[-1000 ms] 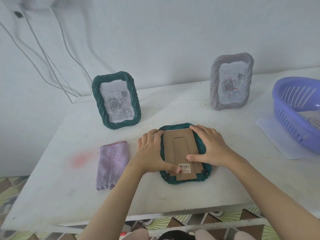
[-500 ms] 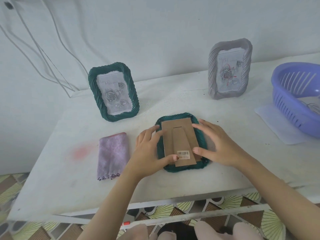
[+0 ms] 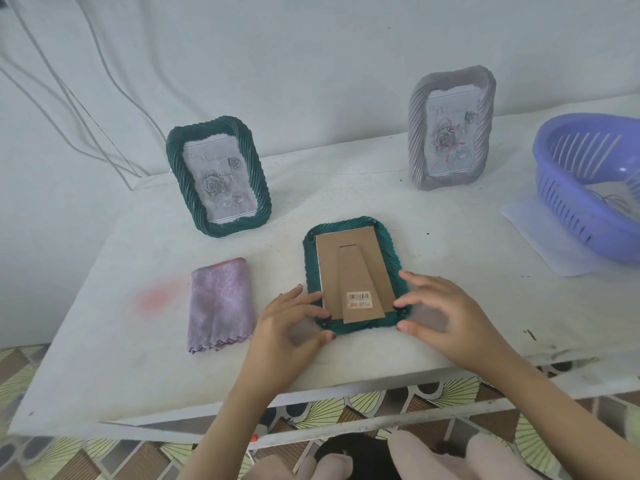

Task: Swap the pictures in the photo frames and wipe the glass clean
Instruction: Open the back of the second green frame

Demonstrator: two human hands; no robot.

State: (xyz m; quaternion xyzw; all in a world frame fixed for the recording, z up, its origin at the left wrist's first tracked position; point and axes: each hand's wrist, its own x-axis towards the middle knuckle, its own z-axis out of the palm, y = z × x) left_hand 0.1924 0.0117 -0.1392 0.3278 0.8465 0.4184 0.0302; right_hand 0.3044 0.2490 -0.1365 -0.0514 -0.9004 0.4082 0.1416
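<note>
A dark green, rope-twist photo frame (image 3: 390, 258) is lying face down near the front edge of the white bench (image 3: 346, 188), showing its brown cardboard back (image 3: 327, 271) with the folded-flat stand (image 3: 360, 271) and a white barcode sticker (image 3: 359, 300).

The left hand (image 3: 287, 327) is sitting at the frame's near-left corner. Its fingers (image 3: 310, 299) are loosely bent and touching the green rim, and the thumb is lying beside the near edge. The right hand (image 3: 446, 317) is sitting at the near-right corner with its fingers (image 3: 403, 301) spread and fairly straight. The fingertips are touching the rim beside a small black clip (image 3: 401, 309), and the thumb is pointing at the corner below it. Neither hand is holding anything. Both are blurring slightly, so I cannot tell whether the thumbs are actually touching the frame.

A folded lilac cloth (image 3: 220, 306) is lying just left of the left hand. Further back, a second green frame (image 3: 218, 174) is standing at the left and a grey twisted frame (image 3: 450, 129) at the right, each showing a rose picture. Their lettering is too faint to read. A purple slotted plastic basket (image 3: 588, 168) is sitting on a white sheet (image 3: 540, 237) at the right. The picture edge is cutting it off, and its contents are hard to make out.
</note>
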